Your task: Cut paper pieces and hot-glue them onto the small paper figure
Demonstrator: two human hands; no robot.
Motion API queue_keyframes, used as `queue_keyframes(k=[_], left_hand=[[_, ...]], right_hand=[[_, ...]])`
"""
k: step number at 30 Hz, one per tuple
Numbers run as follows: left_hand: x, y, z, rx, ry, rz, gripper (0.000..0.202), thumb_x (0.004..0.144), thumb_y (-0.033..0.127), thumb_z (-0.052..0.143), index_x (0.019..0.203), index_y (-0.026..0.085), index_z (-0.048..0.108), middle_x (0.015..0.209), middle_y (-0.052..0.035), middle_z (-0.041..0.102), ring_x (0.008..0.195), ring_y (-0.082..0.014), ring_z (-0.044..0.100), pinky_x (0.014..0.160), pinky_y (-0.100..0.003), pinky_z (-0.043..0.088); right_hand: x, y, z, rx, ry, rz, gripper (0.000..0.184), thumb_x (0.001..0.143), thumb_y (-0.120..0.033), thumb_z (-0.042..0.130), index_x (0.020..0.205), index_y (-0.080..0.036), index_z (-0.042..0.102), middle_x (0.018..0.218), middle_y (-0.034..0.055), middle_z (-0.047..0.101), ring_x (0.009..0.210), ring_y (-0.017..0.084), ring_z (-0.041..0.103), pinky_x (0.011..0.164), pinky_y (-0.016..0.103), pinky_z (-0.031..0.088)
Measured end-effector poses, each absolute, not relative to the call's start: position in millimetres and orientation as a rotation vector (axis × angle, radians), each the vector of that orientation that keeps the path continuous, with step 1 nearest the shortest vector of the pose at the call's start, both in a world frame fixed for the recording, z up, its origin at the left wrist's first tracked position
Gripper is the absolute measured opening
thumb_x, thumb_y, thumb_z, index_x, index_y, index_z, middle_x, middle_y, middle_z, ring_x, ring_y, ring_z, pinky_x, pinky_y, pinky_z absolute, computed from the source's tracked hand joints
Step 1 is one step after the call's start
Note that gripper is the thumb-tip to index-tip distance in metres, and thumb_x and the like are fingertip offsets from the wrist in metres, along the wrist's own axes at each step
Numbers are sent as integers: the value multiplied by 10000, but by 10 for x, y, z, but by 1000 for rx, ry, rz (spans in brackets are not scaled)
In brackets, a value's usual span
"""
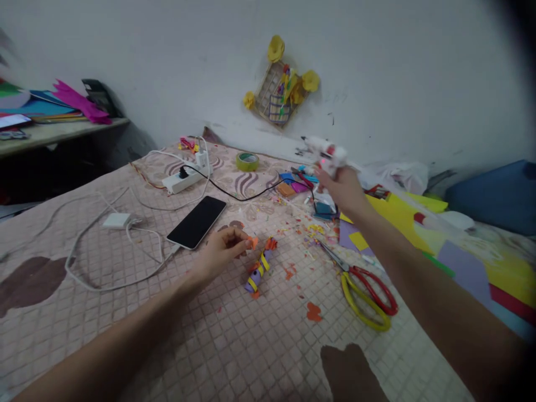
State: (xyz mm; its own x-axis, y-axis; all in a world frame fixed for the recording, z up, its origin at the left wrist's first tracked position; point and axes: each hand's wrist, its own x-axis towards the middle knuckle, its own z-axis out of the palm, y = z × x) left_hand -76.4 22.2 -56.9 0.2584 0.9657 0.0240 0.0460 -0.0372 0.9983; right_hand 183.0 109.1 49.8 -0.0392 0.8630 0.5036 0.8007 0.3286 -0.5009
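Observation:
Between the thumb and fingers of my left hand (229, 247) is a small orange paper piece (252, 242). Just right of it, a purple roll wrapped in yellow strips (260, 272) lies on the quilted cloth, with orange at its ends. My right hand (341, 181) is stretched out over the far side of the table, wrapped round a white glue gun (324, 152) whose nozzle points left. A small red light glows on the gun. Another orange cut-out (314, 312) lies nearer to me, left of the large scissors (360, 285) with red and yellow handles.
A phone (196, 222) on a charging cable lies left of centre. Behind it are a power strip (186, 177) and a green tape roll (247, 162). Paper scraps litter the middle; coloured sheets (397, 220) cover the right side. A decorated wall hanging (276, 92) is on the wall.

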Motion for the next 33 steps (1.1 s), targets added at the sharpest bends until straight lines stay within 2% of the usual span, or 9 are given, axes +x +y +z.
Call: queue_keyframes(k=[2, 4, 7, 9, 14, 20, 25, 30, 33], left_hand=[[-747, 198, -567, 1459, 1003, 1044, 159, 775, 288, 617, 785, 134, 579, 755, -17, 588, 616, -82, 523, 569, -212, 432], [-732, 169, -549, 1597, 958, 1097, 125, 797, 266, 598, 802, 142, 579, 759, -22, 589, 648, -98, 538, 585, -225, 442], [-717, 122, -490, 1958, 846, 1224, 38, 804, 196, 590, 801, 159, 594, 774, -34, 592, 747, -131, 555, 693, -272, 462], [-708, 93, -448, 2195, 746, 1291, 43, 798, 139, 585, 823, 167, 607, 799, -46, 598, 792, -143, 555, 740, -291, 465], [-675, 44, -417, 2463, 599, 1428, 181, 768, 38, 585, 882, 177, 604, 808, -41, 609, 759, -132, 559, 686, -270, 474], [-698, 30, -429, 2524, 569, 1563, 177, 757, 49, 609, 888, 167, 596, 806, -41, 618, 771, -142, 580, 712, -302, 497], [-763, 38, -422, 2509, 623, 1555, 141, 776, 79, 602, 873, 181, 590, 795, -30, 622, 769, -138, 587, 702, -302, 511], [-776, 25, -426, 2519, 593, 1523, 149, 799, 94, 572, 906, 195, 589, 835, -38, 630, 770, -138, 590, 692, -297, 508], [-772, 16, -422, 2528, 587, 1514, 148, 801, 106, 573, 914, 198, 592, 839, -36, 635, 772, -136, 597, 690, -286, 503]], right_hand=[[2035, 691, 419, -1473, -1832, 340, 290, 841, -416, 461, 719, -184, 585, 563, 18, 587, 570, 178, 565, 585, 281, 446], [2170, 308, 294, -1465, -1823, 531, 325, 837, -443, 464, 665, -189, 572, 530, 4, 566, 524, 156, 542, 537, 262, 438], [2231, -137, 116, -1524, -1889, 771, 390, 835, -456, 462, 551, -197, 527, 535, 13, 564, 528, 151, 536, 518, 257, 441], [2203, -317, 60, -1541, -1910, 831, 362, 803, -461, 500, 548, -205, 529, 498, 0, 535, 505, 155, 520, 465, 254, 426], [2111, -455, 110, -1530, -2015, 853, 351, 762, -502, 536, 548, -225, 564, 421, -17, 454, 513, 168, 508, 439, 247, 414], [2104, -444, 99, -1616, -2151, 876, 403, 804, -526, 479, 559, -214, 555, 507, -6, 516, 537, 155, 503, 470, 242, 415], [2035, -428, 84, -1591, -2178, 903, 372, 816, -534, 460, 670, -212, 576, 606, -1, 562, 575, 159, 522, 502, 254, 439], [1940, -411, 145, -1563, -2179, 872, 399, 819, -496, 469, 528, -225, 499, 486, -16, 491, 480, 142, 467, 421, 238, 375], [1906, -404, 163, -1545, -2178, 864, 400, 810, -479, 491, 501, -227, 482, 482, -17, 492, 469, 139, 462, 406, 236, 364]])
